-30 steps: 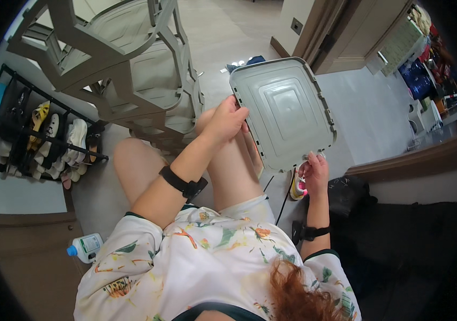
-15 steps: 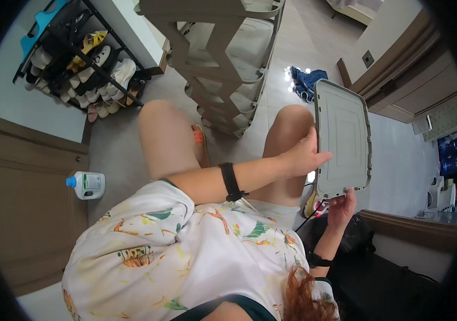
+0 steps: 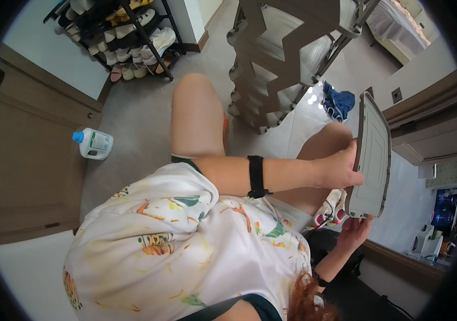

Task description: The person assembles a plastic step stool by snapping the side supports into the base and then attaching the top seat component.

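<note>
While one flat, grey, rounded rectangular plastic panel (image 3: 373, 158) is tilting at the right of the frame, two bare hands are working at its edges. The left hand (image 3: 343, 168) is clasping the panel's left edge, its grip closing round the rim with the thumb pressing on the face. The right hand (image 3: 355, 234) is reaching up to the lower edge, its fingertips meeting the rim and its grip partly curling; whether it is bearing any weight, I cannot tell. One black strap (image 3: 257, 176) is circling the left forearm.

One tall grey tiered rack with zigzag sides (image 3: 316, 16) is standing at the upper centre, and one crumpled blue garment (image 3: 338, 101) is lying just right of its foot. One black-framed shoe rack (image 3: 145, 40) is filling the upper left, holding many shoes that are overlapping too closely for an exact count. At the left, one white plastic bottle with a blue cap (image 3: 96, 145) is standing on the grey floor (image 3: 132, 128), beside one brown panelled door (image 3: 35, 144). One white-and-green label (image 3: 99, 140) is showing on the bottle, its print appearing too small to read.
</note>
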Motion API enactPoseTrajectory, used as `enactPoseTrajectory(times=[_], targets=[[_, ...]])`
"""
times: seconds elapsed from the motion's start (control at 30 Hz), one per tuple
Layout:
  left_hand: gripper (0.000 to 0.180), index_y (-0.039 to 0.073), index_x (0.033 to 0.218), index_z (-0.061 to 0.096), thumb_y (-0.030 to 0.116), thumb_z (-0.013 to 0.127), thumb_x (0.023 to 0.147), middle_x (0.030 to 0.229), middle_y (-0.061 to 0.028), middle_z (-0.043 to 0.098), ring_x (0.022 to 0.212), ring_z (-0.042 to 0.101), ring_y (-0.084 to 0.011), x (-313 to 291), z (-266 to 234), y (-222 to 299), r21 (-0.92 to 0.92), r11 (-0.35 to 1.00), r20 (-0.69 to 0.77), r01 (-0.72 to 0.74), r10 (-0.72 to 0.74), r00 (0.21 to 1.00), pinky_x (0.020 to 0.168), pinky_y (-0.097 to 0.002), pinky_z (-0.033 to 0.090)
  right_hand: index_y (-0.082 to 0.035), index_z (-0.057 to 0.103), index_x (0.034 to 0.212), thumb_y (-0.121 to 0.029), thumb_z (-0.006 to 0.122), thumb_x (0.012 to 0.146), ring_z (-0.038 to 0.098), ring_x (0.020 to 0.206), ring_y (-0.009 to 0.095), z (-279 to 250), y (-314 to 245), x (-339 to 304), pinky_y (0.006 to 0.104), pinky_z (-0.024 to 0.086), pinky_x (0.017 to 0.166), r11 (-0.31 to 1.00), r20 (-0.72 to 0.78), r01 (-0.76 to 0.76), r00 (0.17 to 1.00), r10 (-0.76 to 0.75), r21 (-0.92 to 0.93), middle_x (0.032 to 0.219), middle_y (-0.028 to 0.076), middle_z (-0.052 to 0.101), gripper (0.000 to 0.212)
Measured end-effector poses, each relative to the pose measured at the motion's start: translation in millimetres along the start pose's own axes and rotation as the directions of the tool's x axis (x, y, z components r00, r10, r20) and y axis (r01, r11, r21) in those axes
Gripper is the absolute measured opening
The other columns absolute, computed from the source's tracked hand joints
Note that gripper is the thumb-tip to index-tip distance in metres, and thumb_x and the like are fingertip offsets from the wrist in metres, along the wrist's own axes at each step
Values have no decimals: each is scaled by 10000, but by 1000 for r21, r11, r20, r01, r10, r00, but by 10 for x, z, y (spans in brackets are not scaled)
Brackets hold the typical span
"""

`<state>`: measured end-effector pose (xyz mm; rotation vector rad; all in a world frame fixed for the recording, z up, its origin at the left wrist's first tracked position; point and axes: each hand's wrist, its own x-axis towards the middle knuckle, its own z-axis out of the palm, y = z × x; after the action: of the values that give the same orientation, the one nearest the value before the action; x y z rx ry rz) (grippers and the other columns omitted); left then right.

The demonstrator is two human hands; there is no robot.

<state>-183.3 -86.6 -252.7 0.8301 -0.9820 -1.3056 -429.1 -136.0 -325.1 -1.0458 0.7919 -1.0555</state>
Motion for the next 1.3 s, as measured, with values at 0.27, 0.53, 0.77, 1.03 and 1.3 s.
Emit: enactPoseTrajectory(times=[0.27, 0.53, 0.77, 1.03, 1.3], targets=[[694, 8, 1414, 267, 49, 605, 810, 1233, -93, 488, 1113, 506, -151, -76, -218, 669, -148, 988, 5, -35, 36, 999, 945, -290, 439, -3, 405, 1289, -411, 672, 883, 539, 929, 186, 153, -416, 102, 306, 445, 767, 534, 15, 635, 652, -758, -558, 1106, 98, 535, 635], [280, 28, 1066, 487, 79, 592, 811, 857, -37, 567, 654, 580, -97, -166, -274, 1800, -210, 972, 85, -103, 123, 989, 552, -213, 509, -54, 526, 1178, -384, 707, 827, 530, 1191, 350, 939, -1631, 326, 509, 411, 1015, -367, 586, 701, 90, -805, -612, 1246, 202, 566, 515], [465, -1, 1169, 538, 402, 578, 941, 1012, -132, 655, 860, 686, -170, -260, -378, 2618, -54, 868, 124, -493, 496, 860, 732, -322, 600, -7, 668, 1021, -204, 678, 861, 637, 1069, 348, 1479, -2290, 559, 576, 422, 1012, -487, 667, 834, -210, -715, -261, 1072, 195, 680, 254], [263, 24, 1128, 565, 222, 581, 955, 980, -99, 646, 880, 644, -155, -411, -1031, 3007, 467, 564, -337, -681, 826, 453, 810, -278, 537, 17, 691, 1039, -78, 691, 873, 636, 906, 134, 2544, -3008, 1204, 281, 502, 818, -96, 456, 944, 63, -888, -317, 980, 96, 705, 191], [223, 43, 1134, 586, 138, 597, 933, 997, -40, 584, 935, 553, -104, -321, -1521, 3059, 746, 490, -388, -452, 871, 302, 847, -246, 474, 41, 690, 973, -133, 707, 864, 546, 709, 83, 3495, -3289, 1637, 243, 443, 644, -48, 609, 940, 178, -773, -337, 787, 27, 664, 207]])
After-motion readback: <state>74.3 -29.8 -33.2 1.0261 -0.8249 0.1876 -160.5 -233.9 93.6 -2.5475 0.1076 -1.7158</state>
